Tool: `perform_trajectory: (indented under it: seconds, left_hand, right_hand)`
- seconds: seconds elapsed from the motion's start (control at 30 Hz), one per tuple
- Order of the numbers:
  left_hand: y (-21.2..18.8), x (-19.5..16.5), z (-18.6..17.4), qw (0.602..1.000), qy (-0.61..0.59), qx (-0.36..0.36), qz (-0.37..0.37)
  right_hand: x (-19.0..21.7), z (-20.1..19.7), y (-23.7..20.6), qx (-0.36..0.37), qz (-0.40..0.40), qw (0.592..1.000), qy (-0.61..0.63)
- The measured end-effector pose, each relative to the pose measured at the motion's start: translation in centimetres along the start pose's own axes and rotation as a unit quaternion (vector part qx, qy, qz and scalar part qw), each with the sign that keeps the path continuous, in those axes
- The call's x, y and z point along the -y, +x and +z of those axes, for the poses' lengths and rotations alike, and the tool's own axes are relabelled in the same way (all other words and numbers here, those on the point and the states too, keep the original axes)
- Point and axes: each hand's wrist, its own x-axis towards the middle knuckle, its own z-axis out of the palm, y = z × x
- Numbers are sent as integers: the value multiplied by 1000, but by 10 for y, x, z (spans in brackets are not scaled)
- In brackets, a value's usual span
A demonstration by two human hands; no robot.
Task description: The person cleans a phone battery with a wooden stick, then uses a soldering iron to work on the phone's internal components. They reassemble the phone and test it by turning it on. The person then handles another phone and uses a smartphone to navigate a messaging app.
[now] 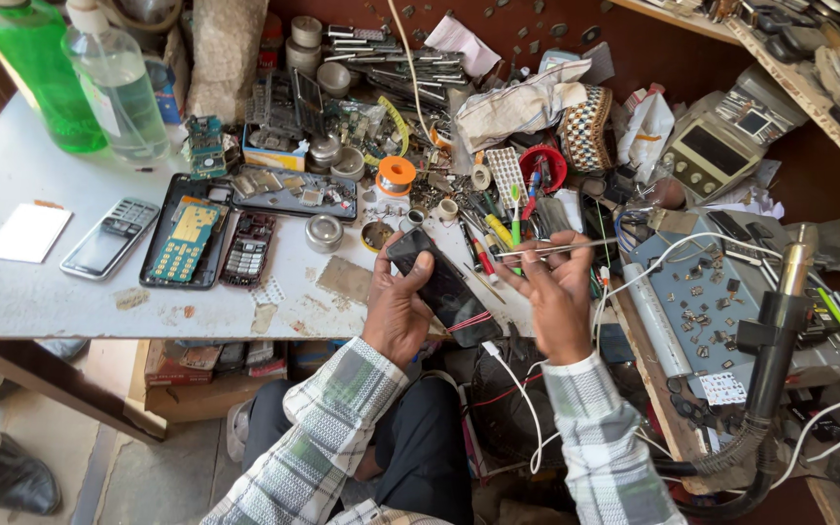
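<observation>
My left hand (pixel 397 303) grips a black smartphone (pixel 442 288) at the table's front edge, thumb on its upper end and screen up. Red and black wires trail from the phone's lower right. My right hand (pixel 558 297) is raised just right of the phone and pinches thin metal tweezers (pixel 551 249), which lie roughly level with the tips pointing left. Both sleeves are plaid.
The white worktable (pixel 41 292) carries a keypad phone (pixel 110 238), opened phone parts (pixel 187 243), small round tins, a solder spool (pixel 396 175) and pens. Green and clear bottles (pixel 36 73) stand back left. At the right are a hot-air nozzle (pixel 787 292), white cables and a meter (pixel 721 146).
</observation>
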Motion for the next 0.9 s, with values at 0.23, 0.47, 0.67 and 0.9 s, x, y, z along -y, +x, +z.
perform_trajectory:
  seconds: [0.23,0.47,0.67,0.9]
  left_hand:
    - [-3,-1,11,998,5,-54,25]
    - [0,0,9,996,8,-78,40]
    - [2,3,9,996,4,-79,48]
    - [6,1,9,996,-1,-72,53]
  right_hand:
    - [4,-17,7,106,172,874,-442]
    - [1,-2,-1,150,126,803,-563]
    - [-12,7,8,124,68,801,-581]
    - [-7,-11,0,100,103,908,-394]
